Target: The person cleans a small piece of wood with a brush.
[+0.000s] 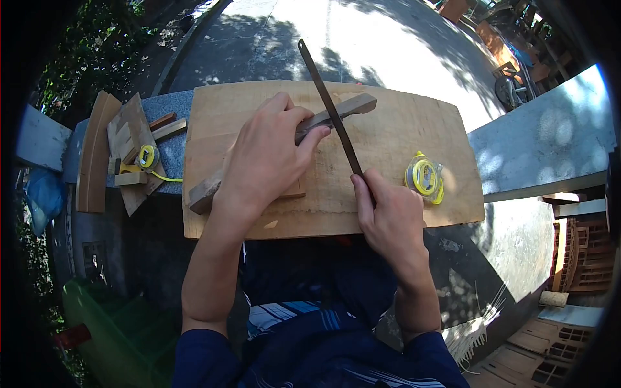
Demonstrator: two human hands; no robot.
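My left hand (268, 145) is closed around a long wooden bar (357, 105), which lies slantwise over a broad wooden board (401, 123). The bar's near end shows beyond my wrist, while its middle is hidden under my palm. In my right hand (392, 210) is the lower end of a dark, narrow hacksaw blade (321, 87) with a hole at its far tip. The blade crosses the bar just right of my left thumb, at a notch in the wood. Partly under my left hand, a flat wooden piece (295, 192) rests on the board.
A yellow tape measure (424, 178) lies on the board's right side. On the blue-grey speckled slab (169, 145) at left are wood offcuts (97, 152) and a second tape measure (148, 157). A green plastic chair (119, 330) stands lower left; carved wooden panels (569, 258) are at right.
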